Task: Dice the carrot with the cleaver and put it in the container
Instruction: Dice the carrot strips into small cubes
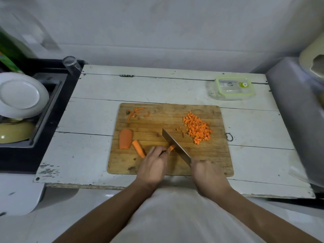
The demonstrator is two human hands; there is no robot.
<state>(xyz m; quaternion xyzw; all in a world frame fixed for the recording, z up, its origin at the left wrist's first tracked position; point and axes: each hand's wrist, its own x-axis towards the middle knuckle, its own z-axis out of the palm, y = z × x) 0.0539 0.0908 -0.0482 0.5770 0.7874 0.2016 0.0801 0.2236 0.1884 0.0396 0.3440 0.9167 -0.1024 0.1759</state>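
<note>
- A short bundle of orange carrot strips (171,147) lies at lower centre of the worn wooden cutting board (157,163), pinned under the left hand (152,168), whose fingers (162,151) are curled together on it.
- The steel cleaver (176,146) runs diagonally just right of the strips, its edge down against them; the right hand (208,174) has its fingers wrapped tight round the handle, which is hidden.
- A heap of small orange carrot dice (197,128) sits at the board's right side.
- Left of the hands lie a flat carrot half (125,139) and a narrower carrot wedge (138,148); thin peel scraps (135,112) lie at the board's upper left.
- A clear lidded container with a green rim (232,87) stands on the white plank tabletop (98,106), upper right, well apart from the board.
</note>
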